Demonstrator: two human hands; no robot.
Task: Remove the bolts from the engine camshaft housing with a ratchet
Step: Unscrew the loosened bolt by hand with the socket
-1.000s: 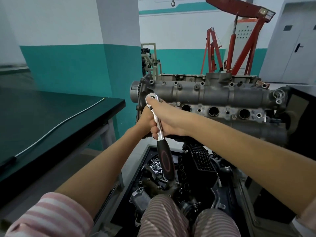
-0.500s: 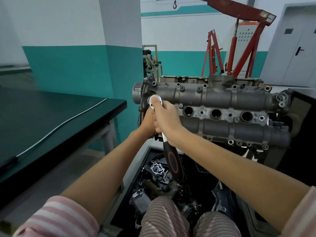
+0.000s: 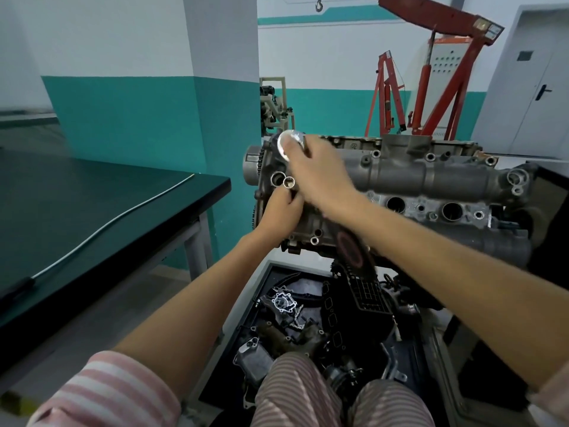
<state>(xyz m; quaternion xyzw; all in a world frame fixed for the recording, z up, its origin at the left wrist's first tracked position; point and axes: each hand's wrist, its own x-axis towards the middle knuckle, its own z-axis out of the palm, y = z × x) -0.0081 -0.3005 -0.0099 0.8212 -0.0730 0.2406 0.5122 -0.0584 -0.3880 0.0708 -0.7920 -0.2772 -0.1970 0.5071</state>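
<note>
Right hand (image 3: 320, 177) grips the ratchet (image 3: 291, 143); left hand (image 3: 281, 211) pinches its socket (image 3: 288, 182) (blurred); next, seat it on a housing (image 3: 431, 177) bolt.

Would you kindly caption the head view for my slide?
Right hand grips the ratchet at the engine's left end while the left hand holds a socket.

both arms extended forward; right hand (image 3: 320, 171) fingers curled, above left hand (image 3: 281, 211), fingers curled
</note>
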